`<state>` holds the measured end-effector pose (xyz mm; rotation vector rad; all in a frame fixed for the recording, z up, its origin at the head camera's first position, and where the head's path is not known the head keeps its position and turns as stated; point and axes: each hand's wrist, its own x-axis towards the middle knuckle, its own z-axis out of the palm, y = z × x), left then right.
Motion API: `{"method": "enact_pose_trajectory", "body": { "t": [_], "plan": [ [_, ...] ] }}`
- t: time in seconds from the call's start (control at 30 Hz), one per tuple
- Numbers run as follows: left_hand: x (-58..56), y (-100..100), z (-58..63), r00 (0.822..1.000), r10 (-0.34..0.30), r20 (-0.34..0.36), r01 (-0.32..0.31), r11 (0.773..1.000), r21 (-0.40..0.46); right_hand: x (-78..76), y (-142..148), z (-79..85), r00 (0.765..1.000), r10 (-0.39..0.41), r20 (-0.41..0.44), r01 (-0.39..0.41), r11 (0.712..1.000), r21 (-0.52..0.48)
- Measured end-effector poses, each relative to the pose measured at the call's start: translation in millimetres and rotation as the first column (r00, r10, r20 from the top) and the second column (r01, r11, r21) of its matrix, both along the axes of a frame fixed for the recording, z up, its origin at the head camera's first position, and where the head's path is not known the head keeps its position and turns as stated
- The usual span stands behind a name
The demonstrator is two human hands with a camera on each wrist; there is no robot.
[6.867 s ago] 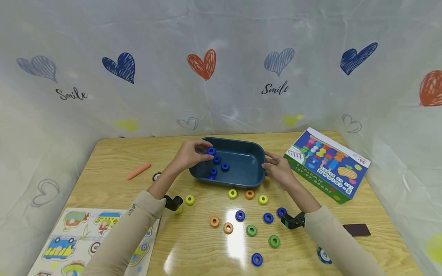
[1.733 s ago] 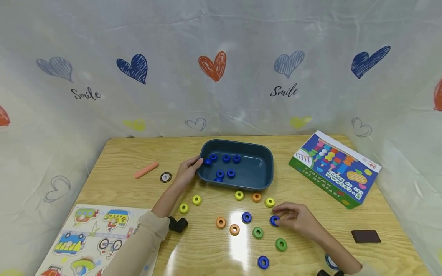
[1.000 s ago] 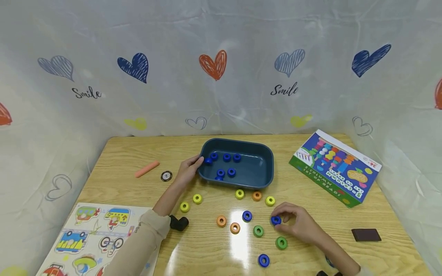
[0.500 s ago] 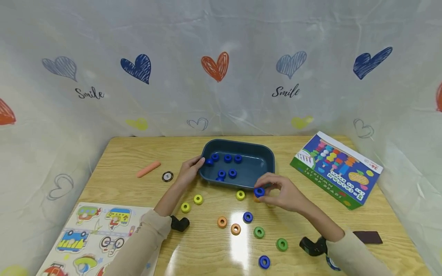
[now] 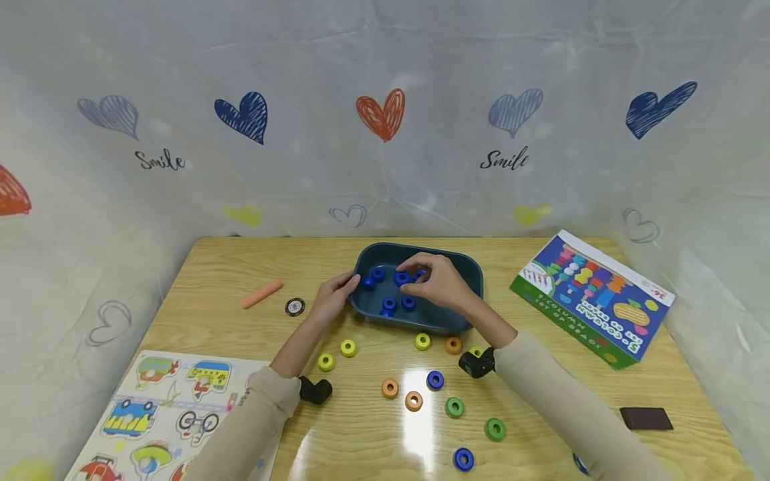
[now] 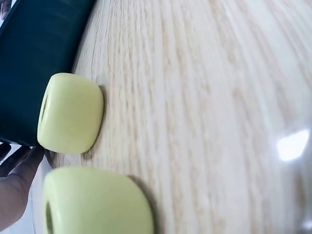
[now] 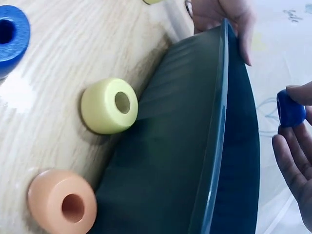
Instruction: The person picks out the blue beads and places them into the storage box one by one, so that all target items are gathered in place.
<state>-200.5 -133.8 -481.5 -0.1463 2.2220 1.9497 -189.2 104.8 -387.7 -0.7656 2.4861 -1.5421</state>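
My right hand (image 5: 440, 282) pinches a blue bead (image 7: 291, 109) between thumb and fingers, over the dark teal tray (image 5: 473, 276). In the right wrist view that bead is held up above the level of the tray's rim. My left hand (image 5: 332, 298) grips the tray's left end, thumb over the rim and fingers outside. Inside the tray lie several blue beads, including one blue bead (image 5: 408, 302) near the front wall; the right hand partly hides others. Close to the left wrist are two yellow beads (image 6: 74, 113) on the table.
In front of the tray lie loose yellow, orange, green and blue beads, among them a green bead (image 5: 495, 429). A bead set box (image 5: 595, 297) stands at right, a picture puzzle board (image 5: 162, 414) at front left. An orange stick (image 5: 261, 294) and a poker chip (image 5: 295, 306) lie left.
Earlier the left hand put a blue bead in the tray while the right held its other end. Since then the left has gripped the left end; the right picked up a blue bead and carried it over.
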Motion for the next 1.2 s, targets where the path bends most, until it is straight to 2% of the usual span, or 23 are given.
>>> {"method": "enact_pose_trajectory", "body": {
  "t": [0.37, 0.6, 0.77, 0.97, 1.2],
  "plan": [
    [-1.4, 0, 0.1, 1.000, 0.004, 0.005, -0.004, 1.000, -0.004, -2.7, 10, -1.1, 1.000, 0.008, -0.019, -0.008, 1.000, -0.017],
    [-1.9, 1, -0.6, 1.000, 0.005, -0.003, -0.005, 1.000, -0.019, 3.7, 22, -0.8, 0.999, 0.022, -0.039, -0.024, 0.999, -0.049],
    [-1.3, 1, -0.4, 1.000, 0.019, 0.012, -0.018, 1.000, -0.024, 16.3, 31, -1.6, 0.999, 0.050, -0.014, -0.051, 0.995, -0.082],
    [-1.6, 1, -0.6, 1.000, 0.012, 0.014, -0.012, 1.000, -0.014, 39.2, 40, -4.5, 0.995, 0.093, 0.045, -0.086, 0.987, -0.133],
    [-1.1, 2, -0.3, 1.000, 0.013, 0.011, -0.012, 1.000, -0.019, 65.6, 48, -21.4, 0.988, 0.118, 0.100, -0.095, 0.975, -0.202]
  ]
}}
